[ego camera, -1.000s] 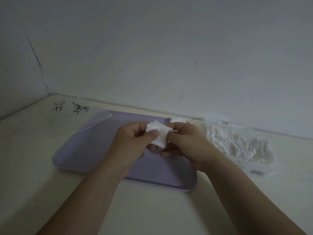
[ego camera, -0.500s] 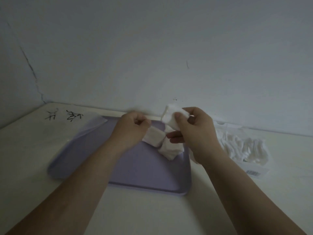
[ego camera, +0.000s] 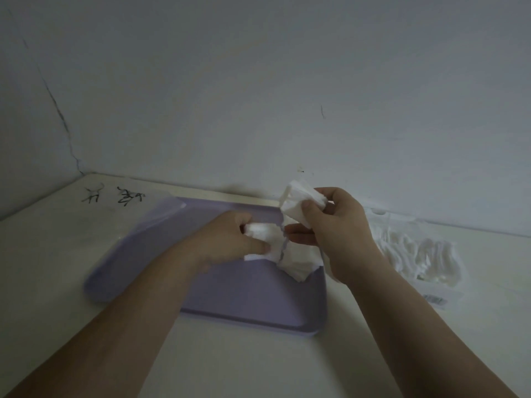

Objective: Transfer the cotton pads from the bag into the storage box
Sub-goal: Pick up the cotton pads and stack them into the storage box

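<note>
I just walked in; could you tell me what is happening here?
A person is filling a lavender storage box. The left hand grips a low stack of cotton pads over it; the right hand holds a raised stack. Some loose pads lie in the box's right side, and the bag beside it holds many more.

Head camera looks forward and down, close over table.

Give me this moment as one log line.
left hand: grips pads | right hand: grips pad stack, held higher | both above box | bag: right of box, pads inside
</note>
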